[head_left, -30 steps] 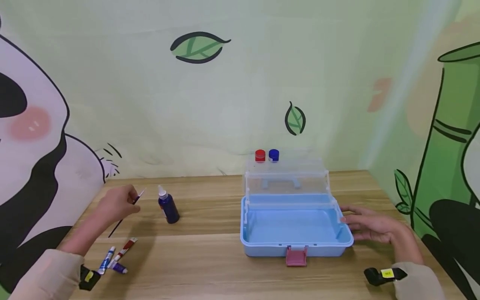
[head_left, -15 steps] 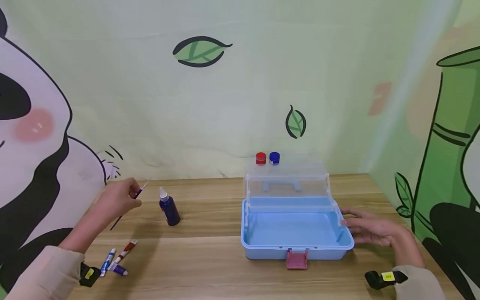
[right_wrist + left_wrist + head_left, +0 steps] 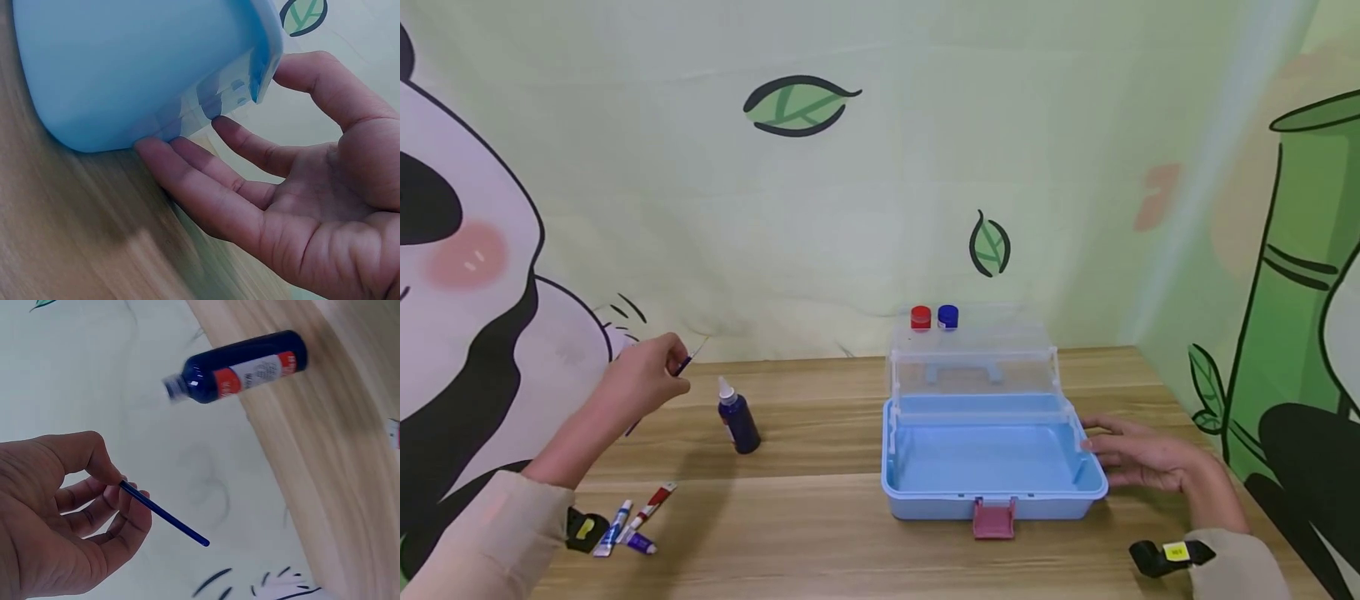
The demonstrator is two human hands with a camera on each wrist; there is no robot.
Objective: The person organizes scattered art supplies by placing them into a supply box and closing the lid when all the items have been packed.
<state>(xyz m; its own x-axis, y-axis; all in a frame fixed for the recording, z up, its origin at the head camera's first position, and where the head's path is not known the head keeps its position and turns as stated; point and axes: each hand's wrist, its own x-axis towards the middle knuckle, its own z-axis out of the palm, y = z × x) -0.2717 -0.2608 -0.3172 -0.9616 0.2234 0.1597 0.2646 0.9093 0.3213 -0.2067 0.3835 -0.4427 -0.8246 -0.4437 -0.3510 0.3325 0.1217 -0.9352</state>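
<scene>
My left hand (image 3: 643, 375) pinches a thin dark blue paintbrush (image 3: 683, 365) between thumb and fingers, raised above the table's left side. In the left wrist view, the handle's end (image 3: 165, 515) sticks out past the fingertips. A dark blue bottle (image 3: 741, 423) with a white nozzle stands just right of this hand. My right hand (image 3: 1150, 454) touches the right side of a light blue plastic box (image 3: 925, 506), its fingers loosely spread. In the right wrist view the thumb is at the rim and the fingertips rest against the side wall. The box's clear lid (image 3: 973, 358) is raised.
Front left on the wooden table lie a blue-and-white paint tube (image 3: 613, 529), a red-and-white tube (image 3: 653, 504) and a purple tube (image 3: 642, 543). A red-capped jar (image 3: 921, 317) and a blue jar (image 3: 948, 317) show at the lid's top. A pink latch (image 3: 993, 520) hangs in front.
My left hand has risen and moved slightly right with the paintbrush. The right hand stays at the box's side.
</scene>
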